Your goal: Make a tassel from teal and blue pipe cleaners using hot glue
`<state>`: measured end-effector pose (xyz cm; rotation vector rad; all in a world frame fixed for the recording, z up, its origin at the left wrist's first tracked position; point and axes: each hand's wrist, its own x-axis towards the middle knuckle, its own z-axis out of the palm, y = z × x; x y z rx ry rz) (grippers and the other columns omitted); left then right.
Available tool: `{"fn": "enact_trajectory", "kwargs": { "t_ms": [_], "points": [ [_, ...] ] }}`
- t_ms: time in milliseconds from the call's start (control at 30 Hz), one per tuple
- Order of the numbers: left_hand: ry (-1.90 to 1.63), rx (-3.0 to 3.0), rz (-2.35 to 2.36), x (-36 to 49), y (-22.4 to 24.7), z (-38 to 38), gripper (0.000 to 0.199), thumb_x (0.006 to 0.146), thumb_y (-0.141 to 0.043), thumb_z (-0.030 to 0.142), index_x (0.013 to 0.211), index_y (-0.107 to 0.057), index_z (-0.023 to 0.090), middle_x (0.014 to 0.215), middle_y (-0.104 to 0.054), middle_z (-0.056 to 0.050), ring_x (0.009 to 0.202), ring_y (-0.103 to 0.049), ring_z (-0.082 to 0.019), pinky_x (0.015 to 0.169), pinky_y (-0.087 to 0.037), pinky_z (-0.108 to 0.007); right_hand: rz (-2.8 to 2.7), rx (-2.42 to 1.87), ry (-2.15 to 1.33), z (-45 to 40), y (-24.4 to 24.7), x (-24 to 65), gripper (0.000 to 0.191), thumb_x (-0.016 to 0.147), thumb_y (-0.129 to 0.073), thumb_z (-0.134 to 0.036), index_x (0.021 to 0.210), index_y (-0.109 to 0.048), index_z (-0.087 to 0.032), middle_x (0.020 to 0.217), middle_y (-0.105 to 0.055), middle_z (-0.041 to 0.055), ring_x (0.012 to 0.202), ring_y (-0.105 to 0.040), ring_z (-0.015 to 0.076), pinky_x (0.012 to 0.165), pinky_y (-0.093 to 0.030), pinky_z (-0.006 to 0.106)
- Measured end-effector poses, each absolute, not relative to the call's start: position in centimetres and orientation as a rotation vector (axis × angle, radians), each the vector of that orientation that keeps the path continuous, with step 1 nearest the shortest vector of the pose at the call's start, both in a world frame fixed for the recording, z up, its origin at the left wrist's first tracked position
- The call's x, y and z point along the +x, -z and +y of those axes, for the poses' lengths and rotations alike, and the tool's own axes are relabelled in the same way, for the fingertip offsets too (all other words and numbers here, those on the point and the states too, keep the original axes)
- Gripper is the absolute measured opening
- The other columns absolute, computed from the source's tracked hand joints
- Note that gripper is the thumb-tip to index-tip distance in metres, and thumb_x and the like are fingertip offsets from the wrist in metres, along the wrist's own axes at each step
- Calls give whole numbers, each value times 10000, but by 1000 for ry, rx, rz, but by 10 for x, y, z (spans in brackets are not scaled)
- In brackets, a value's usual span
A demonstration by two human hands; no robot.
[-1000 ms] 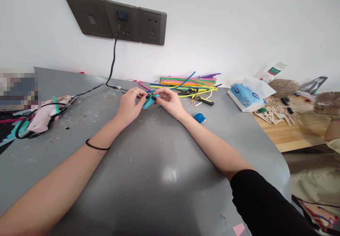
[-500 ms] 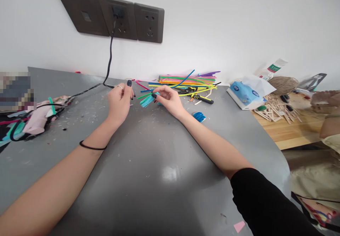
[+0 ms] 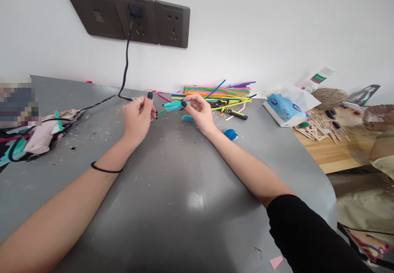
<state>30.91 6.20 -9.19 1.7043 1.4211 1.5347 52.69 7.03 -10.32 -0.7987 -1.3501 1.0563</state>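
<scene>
My right hand [image 3: 198, 111] pinches a light-blue bundle of folded pipe cleaners [image 3: 172, 106] between thumb and fingers. From the bundle's left end a green pipe cleaner [image 3: 161, 112] sticks out, reaching the fingertips of my left hand [image 3: 138, 117]. The left fingers are curled closed, thumb up, and what they hold, if anything, is hidden. Under the right hand, a second light-blue piece [image 3: 187, 118] lies on the grey table [image 3: 172, 207]. A darker blue pipe-cleaner bundle [image 3: 230, 134] rests to the right of my right wrist.
Behind my hands lie loose coloured pipe cleaners [image 3: 218, 90], with a yellow-black cutter [image 3: 234, 114]. A tissue pack [image 3: 283, 107], wooden sticks [image 3: 320, 125] and a twine ball [image 3: 330, 98] are at right, near another person's arm [image 3: 383, 146]. A black cord [image 3: 125, 68] hangs from the wall socket.
The light-blue bundle has turned from slanting down to nearly level and moved up slightly. Its green end now reaches the left fingertips, and the second blue piece shows more clearly.
</scene>
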Motion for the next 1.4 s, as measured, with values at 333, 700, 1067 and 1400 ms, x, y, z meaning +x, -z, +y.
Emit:
{"fn": "enact_trajectory", "kwargs": {
  "t_ms": [333, 700, 1067, 1400],
  "points": [
    [-1292, 1919, 1006, 320, 91, 57, 409, 895, -782, 477, 1218, -735, 232, 1238, -791, -127, 1088, -758, -281, 981, -632, -447, -1396, -776, -1081, 63, 96, 525, 552, 780, -897, -685, 1006, -650, -246, 1126, -712, 62, 1038, -707, 212, 978, -634, 368],
    [-1424, 1684, 1044, 319, 88, 56, 429, 823, -865, 623, 991, -844, 229, 1013, -831, -95, 938, -756, -259, 897, -645, -435, -1415, -785, -1133, 64, 97, 522, 624, 735, -900, -770, 1031, -705, -256, 1107, -757, 51, 902, -731, 204, 929, -669, 407],
    [-1433, 1604, 978, 322, 86, 55, 446, 763, -918, 639, 928, -847, 230, 1047, -851, -100, 1012, -783, -282, 957, -649, -460, -1377, -792, -1149, 66, 98, 523, 625, 683, -939, -766, 965, -761, -237, 989, -803, 44, 857, -773, 212, 903, -689, 415],
    [-1414, 1390, 1042, 319, 94, 61, 483, 699, -977, 615, 925, -860, 204, 919, -850, -100, 837, -813, -271, 879, -693, -475, -1405, -790, -1189, 65, 98, 524, 598, 721, -930, -738, 1020, -770, -245, 963, -818, 37, 848, -790, 220, 906, -696, 432]
  ]
}}
